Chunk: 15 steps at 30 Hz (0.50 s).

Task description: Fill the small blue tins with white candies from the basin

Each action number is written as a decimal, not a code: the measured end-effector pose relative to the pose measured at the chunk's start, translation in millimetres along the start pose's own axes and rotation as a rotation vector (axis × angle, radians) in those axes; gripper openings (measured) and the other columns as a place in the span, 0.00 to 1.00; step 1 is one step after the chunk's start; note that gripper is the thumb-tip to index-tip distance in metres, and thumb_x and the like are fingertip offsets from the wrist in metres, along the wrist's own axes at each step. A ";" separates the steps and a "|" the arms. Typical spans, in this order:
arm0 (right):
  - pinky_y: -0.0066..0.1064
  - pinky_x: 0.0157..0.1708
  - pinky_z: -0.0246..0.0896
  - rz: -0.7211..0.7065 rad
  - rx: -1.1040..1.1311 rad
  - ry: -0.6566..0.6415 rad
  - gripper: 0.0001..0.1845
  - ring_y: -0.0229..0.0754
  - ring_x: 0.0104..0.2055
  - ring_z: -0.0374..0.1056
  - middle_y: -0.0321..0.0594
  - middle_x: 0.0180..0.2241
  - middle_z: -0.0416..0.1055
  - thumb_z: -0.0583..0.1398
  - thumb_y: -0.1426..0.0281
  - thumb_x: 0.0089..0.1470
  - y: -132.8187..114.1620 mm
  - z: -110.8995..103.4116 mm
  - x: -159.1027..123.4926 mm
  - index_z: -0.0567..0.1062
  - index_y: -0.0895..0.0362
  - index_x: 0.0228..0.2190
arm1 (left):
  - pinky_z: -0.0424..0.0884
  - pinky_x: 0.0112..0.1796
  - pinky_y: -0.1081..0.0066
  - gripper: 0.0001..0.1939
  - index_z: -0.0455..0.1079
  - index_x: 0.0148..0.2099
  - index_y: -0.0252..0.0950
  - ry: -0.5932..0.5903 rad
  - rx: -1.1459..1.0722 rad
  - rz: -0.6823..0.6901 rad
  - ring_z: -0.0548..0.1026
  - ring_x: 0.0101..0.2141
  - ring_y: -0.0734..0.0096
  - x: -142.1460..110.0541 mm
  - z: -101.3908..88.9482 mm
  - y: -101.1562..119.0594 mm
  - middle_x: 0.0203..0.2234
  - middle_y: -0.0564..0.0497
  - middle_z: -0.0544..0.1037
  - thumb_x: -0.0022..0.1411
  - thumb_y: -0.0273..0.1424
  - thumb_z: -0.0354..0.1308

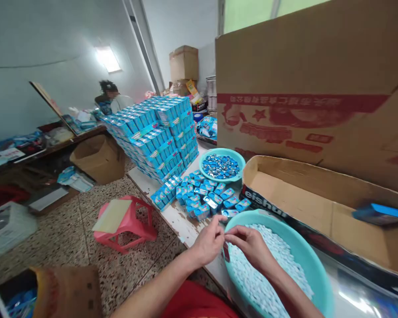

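Note:
My left hand (209, 242) and my right hand (249, 245) meet above the left rim of a large teal basin (310, 247). White pellet-like pieces (272, 254) fill the basin. The fingers of both hands are pinched together, and whatever lies between them is too small or hidden to name. Just beyond my fingertips lie several small blue tins (231, 202), loosely grouped on the white table (175, 218). Behind them stands a smaller teal bowl (243, 165) holding small blue and silver pieces (220, 166).
Blue packs (159, 132) form a tall stack at the table's far left. A shallow carton (295, 185) with a blue box (383, 214) inside lies right, before a big cardboard box (305, 66). On the floor stands a red stool (129, 225). Another person (111, 97) is at the back.

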State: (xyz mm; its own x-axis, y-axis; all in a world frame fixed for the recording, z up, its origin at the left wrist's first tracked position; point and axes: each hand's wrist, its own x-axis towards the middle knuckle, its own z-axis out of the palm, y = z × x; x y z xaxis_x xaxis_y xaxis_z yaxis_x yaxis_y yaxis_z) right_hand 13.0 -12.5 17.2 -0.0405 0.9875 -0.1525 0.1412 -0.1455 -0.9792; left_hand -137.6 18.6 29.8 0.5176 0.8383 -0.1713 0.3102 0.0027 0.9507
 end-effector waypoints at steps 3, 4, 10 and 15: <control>0.30 0.27 0.59 -0.004 -0.029 0.072 0.20 0.42 0.25 0.66 0.38 0.21 0.72 0.62 0.52 0.44 4.1 38.1 28.8 0.74 0.57 0.22 | 0.65 0.30 0.71 0.22 0.56 0.51 0.37 0.022 -0.376 -0.118 0.70 0.24 0.73 2.8 -35.0 -27.3 0.22 0.58 0.67 0.53 0.30 0.54; 0.30 0.26 0.59 -0.010 -0.029 0.101 0.20 0.42 0.25 0.66 0.37 0.21 0.71 0.61 0.52 0.45 4.0 52.8 40.1 0.74 0.57 0.22 | 0.66 0.30 0.70 0.23 0.56 0.50 0.37 0.026 -0.507 -0.165 0.71 0.24 0.72 4.0 -49.2 -36.6 0.24 0.57 0.69 0.52 0.33 0.56; 0.31 0.28 0.60 0.019 0.100 0.266 0.20 0.42 0.25 0.65 0.38 0.22 0.71 0.63 0.51 0.43 -6.9 154.3 118.5 0.74 0.57 0.23 | 0.64 0.28 0.73 0.18 0.68 0.34 0.32 0.100 -0.616 -0.338 0.68 0.24 0.76 15.5 -156.3 -92.0 0.24 0.53 0.71 0.42 0.38 0.65; 0.33 0.32 0.61 0.154 0.322 0.469 0.20 0.42 0.28 0.66 0.38 0.23 0.72 0.67 0.53 0.37 1.5 235.4 178.6 0.75 0.57 0.23 | 0.62 0.26 0.74 0.17 0.68 0.27 0.32 0.100 -0.466 -0.331 0.65 0.21 0.77 35.6 -245.5 -135.7 0.18 0.52 0.70 0.45 0.43 0.61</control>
State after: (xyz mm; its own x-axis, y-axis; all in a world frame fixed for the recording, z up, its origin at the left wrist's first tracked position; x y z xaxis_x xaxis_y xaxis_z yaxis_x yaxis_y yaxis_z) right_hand -226.8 149.3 -42.9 0.4089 0.8644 -0.2925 -0.1996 -0.2280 -0.9530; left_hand -357.0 181.9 -41.8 0.3675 0.7996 -0.4750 0.0474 0.4940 0.8682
